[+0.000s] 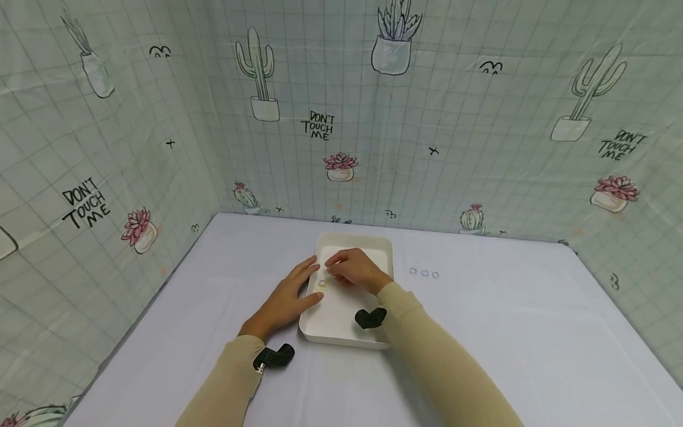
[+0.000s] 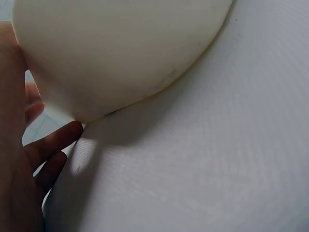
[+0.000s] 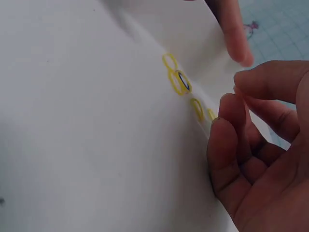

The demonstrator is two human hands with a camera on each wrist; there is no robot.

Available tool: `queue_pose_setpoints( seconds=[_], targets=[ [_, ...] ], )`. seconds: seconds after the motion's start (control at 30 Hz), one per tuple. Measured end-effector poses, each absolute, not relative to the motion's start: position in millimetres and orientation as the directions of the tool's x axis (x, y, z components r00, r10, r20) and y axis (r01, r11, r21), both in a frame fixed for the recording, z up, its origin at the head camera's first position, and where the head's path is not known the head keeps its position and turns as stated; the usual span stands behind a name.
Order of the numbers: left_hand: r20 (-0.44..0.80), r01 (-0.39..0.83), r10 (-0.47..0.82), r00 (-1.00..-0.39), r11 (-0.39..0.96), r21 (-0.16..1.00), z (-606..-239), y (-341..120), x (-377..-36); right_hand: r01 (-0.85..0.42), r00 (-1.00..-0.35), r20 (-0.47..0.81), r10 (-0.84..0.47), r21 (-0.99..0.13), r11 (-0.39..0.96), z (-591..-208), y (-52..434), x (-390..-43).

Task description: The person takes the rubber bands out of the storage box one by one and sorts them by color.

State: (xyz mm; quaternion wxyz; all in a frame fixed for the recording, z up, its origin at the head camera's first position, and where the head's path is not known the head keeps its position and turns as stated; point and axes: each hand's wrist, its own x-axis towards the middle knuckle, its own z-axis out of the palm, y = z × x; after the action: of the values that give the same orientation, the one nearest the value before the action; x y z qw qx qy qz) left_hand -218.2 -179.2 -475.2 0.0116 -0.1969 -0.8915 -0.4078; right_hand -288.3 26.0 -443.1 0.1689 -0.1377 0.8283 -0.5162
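- Left hand (image 1: pixel 283 301), one: grip loose, fingers spread at the left side of the white tray (image 1: pixel 341 323), holding nothing.
- Yellow rings (image 3: pixel 196 108), several: in the tray, near its left side; one dark-blue ring (image 3: pixel 183 81) among them.
- Right hand (image 1: pixel 354 270), one: over the tray, fingers curled, tips drawn together; whether its grip pinches anything, I cannot tell.
- Bluish rings (image 1: pixel 424 273), three: in a row on the white bench (image 1: pixel 480 332), right of the tray.

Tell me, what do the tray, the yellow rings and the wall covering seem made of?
Tray: probably plastic, off-white with a soft sheen, given its smooth, rounded walls.
Yellow rings: perhaps rubber or plastic, thin and bright; too small to settle material or finish.
Wall covering: likely printed cloth, mostly matte, given its soft wrinkles, though thin plastic is possible.
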Motion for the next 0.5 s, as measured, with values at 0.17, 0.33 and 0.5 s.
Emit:
queue_pose_setpoints(
  seconds=[0.17,0.33,0.5],
  targets=[
    [0.169,0.354,0.344,-0.924,0.599,0.718,-472,-180,-221,-0.175,-0.892,-0.095,-0.443,-0.829,0.531,-445,18,-293],
    [0.189,0.373,0.353,-0.916,0.581,0.723,-471,-179,-221,-0.272,-0.896,-0.048,-0.441,-0.726,0.632,-448,15,-292],
    [0.192,0.379,0.355,-0.915,0.588,0.715,-475,-180,-221,-0.327,-0.882,-0.039,-0.47,-0.668,0.668,-454,12,-292]
  ],
)
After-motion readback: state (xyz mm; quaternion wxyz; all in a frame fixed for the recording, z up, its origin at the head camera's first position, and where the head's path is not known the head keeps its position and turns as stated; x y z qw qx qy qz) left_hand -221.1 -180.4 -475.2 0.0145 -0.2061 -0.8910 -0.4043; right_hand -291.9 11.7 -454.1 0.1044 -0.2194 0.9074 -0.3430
